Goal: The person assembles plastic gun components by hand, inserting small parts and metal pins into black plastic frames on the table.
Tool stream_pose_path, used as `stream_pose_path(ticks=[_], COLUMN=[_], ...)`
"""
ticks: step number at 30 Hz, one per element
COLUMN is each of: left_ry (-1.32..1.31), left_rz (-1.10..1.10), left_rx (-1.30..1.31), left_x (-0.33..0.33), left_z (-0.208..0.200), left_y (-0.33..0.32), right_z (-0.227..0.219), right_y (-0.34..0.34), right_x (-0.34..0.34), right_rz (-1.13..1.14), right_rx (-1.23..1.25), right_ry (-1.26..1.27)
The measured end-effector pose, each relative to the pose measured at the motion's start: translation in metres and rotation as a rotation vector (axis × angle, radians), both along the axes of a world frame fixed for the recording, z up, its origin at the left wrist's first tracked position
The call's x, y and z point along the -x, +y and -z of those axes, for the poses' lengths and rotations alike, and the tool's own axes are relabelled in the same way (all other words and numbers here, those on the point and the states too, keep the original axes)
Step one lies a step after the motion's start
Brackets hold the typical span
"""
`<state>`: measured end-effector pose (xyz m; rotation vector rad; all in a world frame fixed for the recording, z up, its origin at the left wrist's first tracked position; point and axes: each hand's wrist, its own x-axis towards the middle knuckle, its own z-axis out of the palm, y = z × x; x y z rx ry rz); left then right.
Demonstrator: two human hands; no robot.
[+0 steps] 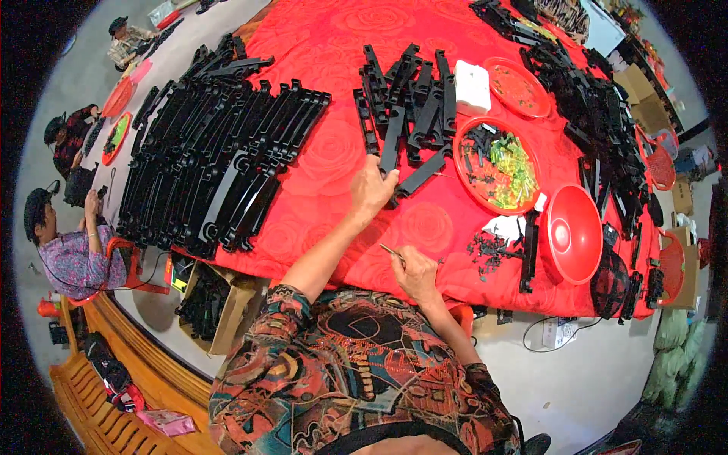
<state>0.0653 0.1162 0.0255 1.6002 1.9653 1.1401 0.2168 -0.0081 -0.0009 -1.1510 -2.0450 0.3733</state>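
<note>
My left hand [371, 186] is closed on the near end of a long black plastic strip [392, 140], which lies at the edge of a loose heap of similar strips [421, 95]. Closer to me, my right hand [417, 274] grips a thin, pointed tool [390, 250] between thumb and fingers; it is too small to tell its exact kind. Another black strip [422, 177] slants just right of my left hand. To the right, a red plastic basin [460, 171] holds small black pieces and yellow-green ones. Small black parts [489, 254] lie scattered beyond my right hand.
Stacked black strips [205, 167] fill the table's left side, with more piled at right [607, 129]. A red bowl [574, 235], a white box [472, 87] and another red basin [523, 89] stand on the red tablecloth [326, 152]. Several people sit at far left, one in a patterned shirt [76, 262].
</note>
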Motion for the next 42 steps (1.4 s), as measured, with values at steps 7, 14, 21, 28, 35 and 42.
stream_pose_path(ticks=[7, 14, 21, 28, 35, 42], left_ry=[-0.927, -0.851, -0.657, -0.582, 0.069, 0.313], left_rz=[0.151, 0.288, 0.546, 0.546, 0.401, 0.385], left_rx=[0.056, 0.005, 0.32, 0.268, -0.095, -0.327], left_x=[0.062, 0.085, 0.088, 0.079, 0.07, 0.06], left_z=[0.017, -0.009, -0.013, 0.004, -0.008, -0.007], left_y=[-0.013, -0.062, -0.091, -0.087, -0.078, -0.082], right_z=[0.0, 0.0, -0.002, -0.034, -0.055, -0.043], right_y=[0.0, 0.001, -0.002, 0.015, 0.063, 0.136], right_x=[0.001, 0.0, -0.028, -0.053, -0.084, -0.141], right_rz=[0.001, -0.005, 0.231, 0.317, 0.272, 0.492], right_rx=[-0.001, 0.04, 0.413, 0.507, 0.377, 0.221], right_ry=[0.001, 0.004, 0.88, 1.087, 1.016, 0.677])
